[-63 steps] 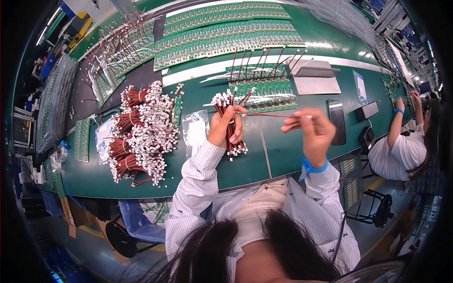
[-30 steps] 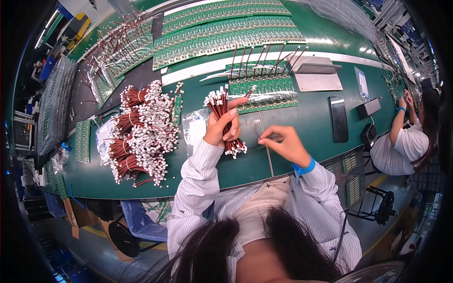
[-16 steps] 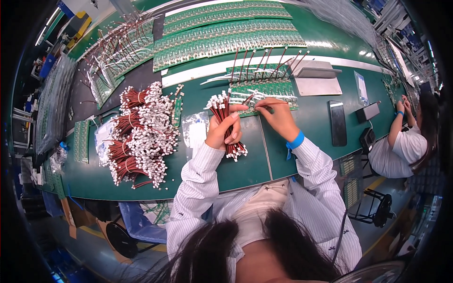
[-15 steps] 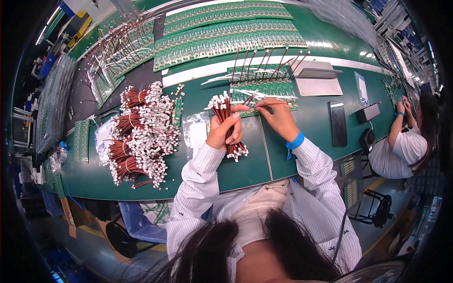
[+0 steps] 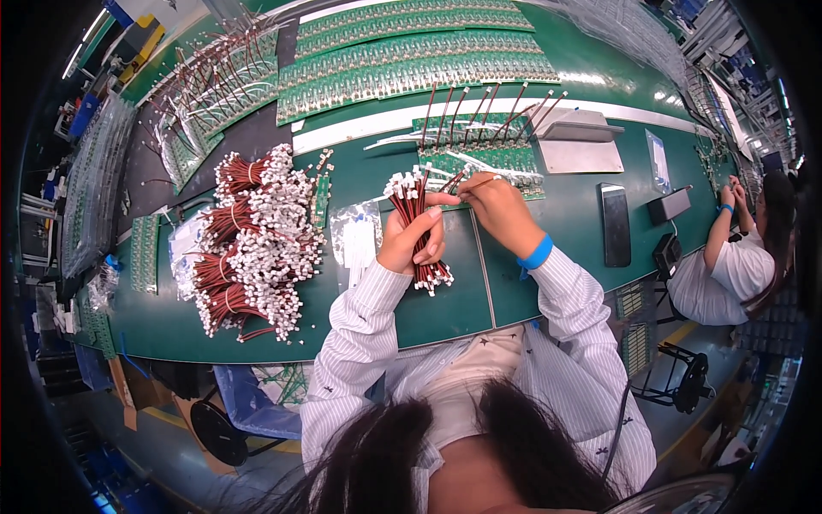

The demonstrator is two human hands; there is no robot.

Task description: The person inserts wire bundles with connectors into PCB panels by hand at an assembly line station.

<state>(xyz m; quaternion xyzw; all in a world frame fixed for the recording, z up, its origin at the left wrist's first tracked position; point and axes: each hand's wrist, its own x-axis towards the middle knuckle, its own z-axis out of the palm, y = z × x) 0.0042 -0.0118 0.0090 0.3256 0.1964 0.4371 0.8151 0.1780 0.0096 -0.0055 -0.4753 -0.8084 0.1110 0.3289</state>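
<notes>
My left hand is wrapped round a bundle of dark red wire cables with white connectors at both ends. Its index finger stretches toward my right hand, which wears a blue wristband. The fingertips of my right hand are pinched together at the near edge of a green circuit board panel; what they hold is hidden. Several cables stand up from that panel, and white strips lie across it. Left of my hands lies a heap of banded cable bundles with white connectors.
Rows of green circuit boards cover the back of the table. A grey metal stand, a black phone and a small grey box lie to the right. A clear plastic bag lies by the heap. A co-worker sits far right.
My right hand has turned slightly and its fingers have curled in closer to the panel's edge. My left hand has shifted a little to the right, still gripping the cable bundle.
</notes>
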